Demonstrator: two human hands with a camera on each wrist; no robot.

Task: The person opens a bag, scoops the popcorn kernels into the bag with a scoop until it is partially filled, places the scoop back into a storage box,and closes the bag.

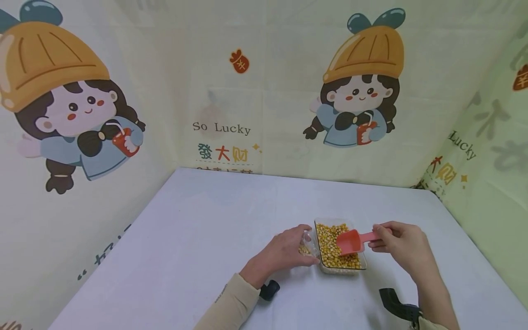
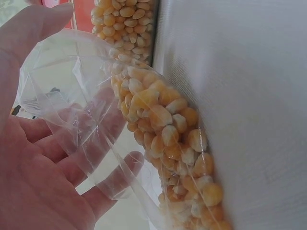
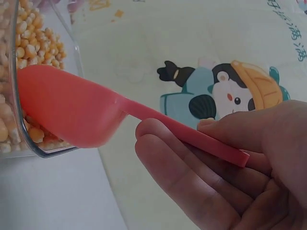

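Note:
Yellow corn kernels (image 1: 330,243) fill a clear rectangular container (image 1: 342,271) on the table. My right hand (image 1: 406,245) pinches the handle of a red scoop (image 1: 349,242) between thumb and fingers. The scoop's bowl (image 3: 72,108) lies over the container's rim, its tip among the kernels. Left of the container, my left hand (image 1: 286,250) holds a clear plastic bag (image 2: 91,96) around its loose upper part, thumb on one side and fingers on the other. Corn kernels (image 2: 172,139) sit in the bag's lower part, which stands on the table beside the container.
The white table (image 1: 198,238) is bounded by printed cloth walls (image 1: 284,91) at the back and both sides. A black curved wrist mount (image 1: 398,305) sticks out by the right forearm, and another black piece (image 1: 270,290) by the left wrist.

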